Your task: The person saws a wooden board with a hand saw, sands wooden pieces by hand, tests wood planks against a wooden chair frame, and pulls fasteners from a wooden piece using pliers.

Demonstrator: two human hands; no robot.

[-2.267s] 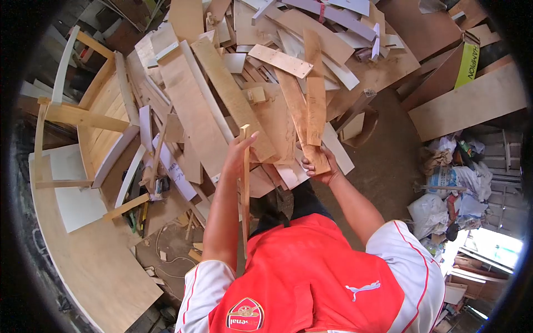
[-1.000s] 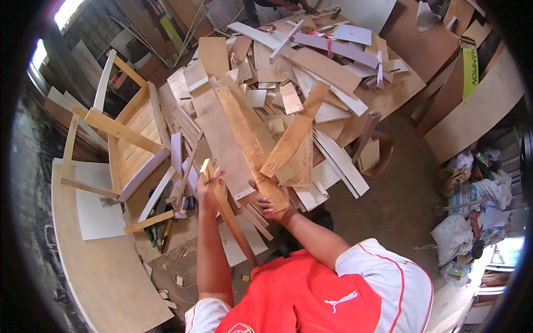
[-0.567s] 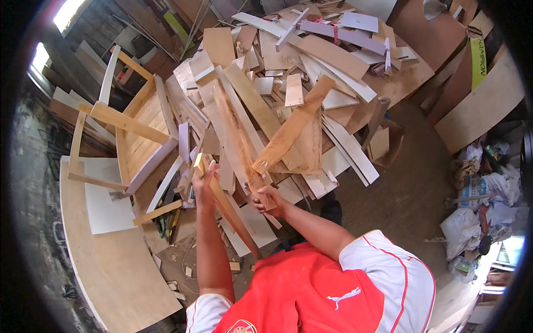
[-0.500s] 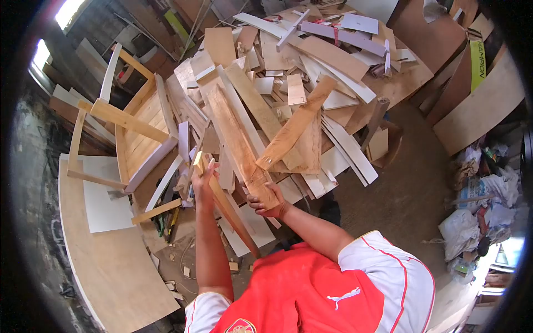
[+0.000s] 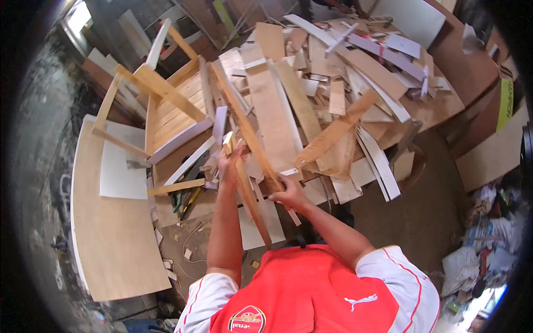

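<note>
My left hand [image 5: 227,165] is closed around a narrow wooden board [image 5: 252,202], whose cut end rises above the fingers while the rest slants down toward my shirt. My right hand [image 5: 292,196] grips the near end of a long wooden plank [image 5: 245,122]. That plank stands on edge, pointing away over the left part of the scrap pile. Right of it lie a broad pale board [image 5: 270,105] and a rough brown plank [image 5: 338,129] resting diagonally on other pieces. My right fingertips are partly hidden by the plank.
A wooden frame with slatted panel [image 5: 175,114] stands at the left, beside a large curved plywood sheet [image 5: 119,244]. Tools [image 5: 190,203] lie near a short wooden strip [image 5: 176,187]. Plastic bags [image 5: 462,272] are heaped at the right. Scraps and a cord lie on the floor.
My right hand has turned its plank from flat-facing to edge-on and shifted it left, uncovering the broad pale board. My left hand still holds its board. The camera view has shifted left.
</note>
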